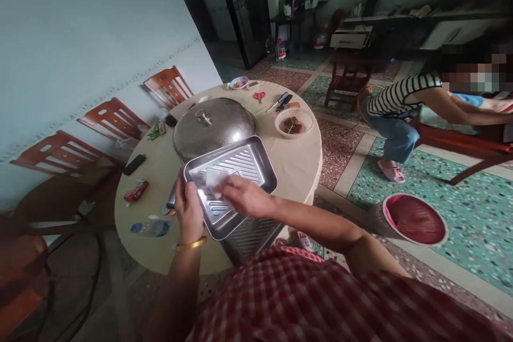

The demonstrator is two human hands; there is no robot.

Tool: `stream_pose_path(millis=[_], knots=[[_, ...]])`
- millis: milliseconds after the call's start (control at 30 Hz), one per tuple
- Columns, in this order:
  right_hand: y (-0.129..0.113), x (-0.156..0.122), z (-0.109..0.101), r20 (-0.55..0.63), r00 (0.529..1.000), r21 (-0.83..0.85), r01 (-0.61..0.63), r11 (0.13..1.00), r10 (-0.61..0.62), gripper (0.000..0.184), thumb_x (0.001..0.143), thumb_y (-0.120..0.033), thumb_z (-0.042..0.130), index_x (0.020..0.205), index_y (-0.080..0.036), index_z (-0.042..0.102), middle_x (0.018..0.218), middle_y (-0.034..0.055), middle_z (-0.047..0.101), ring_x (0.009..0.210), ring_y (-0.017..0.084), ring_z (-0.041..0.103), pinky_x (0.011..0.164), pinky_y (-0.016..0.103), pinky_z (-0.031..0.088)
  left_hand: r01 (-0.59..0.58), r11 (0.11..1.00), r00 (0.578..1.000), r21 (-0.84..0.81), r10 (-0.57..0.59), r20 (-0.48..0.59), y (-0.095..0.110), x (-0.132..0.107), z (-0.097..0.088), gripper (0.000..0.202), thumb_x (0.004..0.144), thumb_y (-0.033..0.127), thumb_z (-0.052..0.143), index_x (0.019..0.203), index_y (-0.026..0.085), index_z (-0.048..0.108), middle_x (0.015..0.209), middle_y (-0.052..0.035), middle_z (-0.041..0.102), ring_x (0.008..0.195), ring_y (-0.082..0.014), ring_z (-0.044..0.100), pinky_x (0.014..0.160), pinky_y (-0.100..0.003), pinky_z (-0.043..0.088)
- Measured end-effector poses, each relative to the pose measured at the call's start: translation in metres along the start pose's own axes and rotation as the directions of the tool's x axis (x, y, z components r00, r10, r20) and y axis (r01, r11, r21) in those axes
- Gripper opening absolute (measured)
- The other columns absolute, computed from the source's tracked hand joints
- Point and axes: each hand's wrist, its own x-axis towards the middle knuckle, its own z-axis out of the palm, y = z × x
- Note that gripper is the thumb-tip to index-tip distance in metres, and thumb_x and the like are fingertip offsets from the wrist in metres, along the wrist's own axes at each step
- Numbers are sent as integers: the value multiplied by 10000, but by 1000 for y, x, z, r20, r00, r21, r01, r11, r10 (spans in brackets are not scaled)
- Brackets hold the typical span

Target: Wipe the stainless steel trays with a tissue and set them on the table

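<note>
A ribbed stainless steel tray (256,157) is held tilted over the near edge of a round cream table (296,163). My left hand (188,211) grips the tray's left rim, a gold bangle on the wrist. My right hand (242,195) is closed on a white tissue (214,179) and presses it against the tray's inner surface. A second perforated metal tray (250,235) lies just beneath the first one.
A domed metal colander lid (212,125), a white basket of dark food (294,123), scissors (259,96), a knife (278,101), a water bottle (152,228) and a phone (134,164) lie on the table. Orange chairs (114,117) line the wall. A pink bin (414,219) stands at right; a person in stripes (401,99) bends nearby.
</note>
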Motion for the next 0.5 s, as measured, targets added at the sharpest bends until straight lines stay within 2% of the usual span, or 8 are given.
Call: stream_pose_path(millis=[33, 100, 200, 267, 300, 400, 433, 500], knots=[[6, 4, -9, -56, 998, -109, -23, 994, 17, 380, 935, -188, 345, 1292, -171, 473, 1041, 91, 540, 922, 174, 492, 791, 304, 439, 19, 1000, 999, 15, -19, 29, 3, -1, 0, 538, 840, 455, 527, 1328, 233, 478, 1382, -82, 470, 1255, -216, 444, 1061, -317, 345], [22, 14, -24, -76, 997, -277, -44, 960, 23, 429, 959, -216, 277, 1372, -225, 390, 994, 78, 527, 893, 187, 461, 795, 341, 424, 68, 998, 995, 17, -69, 73, 8, -5, 2, 505, 830, 446, 547, 1288, 234, 524, 1344, -75, 512, 1229, -218, 473, 1047, -314, 365], [58, 11, -33, -6, 997, -421, -73, 904, 77, 425, 962, -232, 269, 1360, -243, 417, 947, 74, 517, 860, 191, 437, 786, 350, 413, 149, 987, 983, -65, -141, 114, 14, -14, 5, 454, 843, 439, 526, 1255, 249, 552, 1255, -59, 587, 1152, -212, 541, 997, -323, 424], [83, -8, -33, -56, 976, -477, -211, 853, 210, 417, 955, -229, 284, 1338, -216, 448, 954, 86, 514, 876, 198, 434, 792, 349, 406, 176, 979, 980, -105, -164, 115, 14, -18, 6, 439, 841, 434, 530, 1242, 257, 560, 1202, -49, 619, 1114, -206, 567, 975, -325, 443], [94, -19, -33, -108, 948, -486, -313, 816, 299, 411, 949, -229, 297, 1324, -198, 463, 953, 92, 512, 881, 200, 436, 794, 343, 405, 185, 976, 979, -112, -173, 106, 13, -19, 5, 441, 838, 434, 536, 1243, 263, 557, 1191, -46, 625, 1103, -202, 574, 965, -321, 451], [117, -51, -35, -230, 812, -450, -577, 681, 536, 383, 930, -217, 339, 1266, -137, 502, 922, 97, 511, 880, 195, 448, 816, 316, 401, 214, 969, 976, -125, -208, 60, 8, -19, 5, 462, 829, 442, 547, 1261, 278, 539, 1192, -45, 626, 1064, -197, 593, 908, -307, 485], [122, -58, -35, -236, 773, -433, -626, 648, 589, 364, 925, -209, 345, 1233, -121, 518, 916, 98, 513, 885, 192, 454, 825, 307, 398, 221, 966, 975, -135, -216, 50, 6, -18, 6, 472, 828, 442, 549, 1271, 280, 529, 1196, -47, 623, 1056, -196, 596, 895, -306, 492], [125, -67, -34, -197, 731, -423, -665, 616, 653, 330, 921, -184, 332, 1164, -93, 534, 928, 110, 523, 903, 191, 465, 832, 305, 393, 202, 967, 979, -155, -201, 27, 3, -15, 10, 488, 825, 432, 557, 1284, 272, 518, 1202, -55, 617, 1062, -195, 591, 906, -311, 485]])
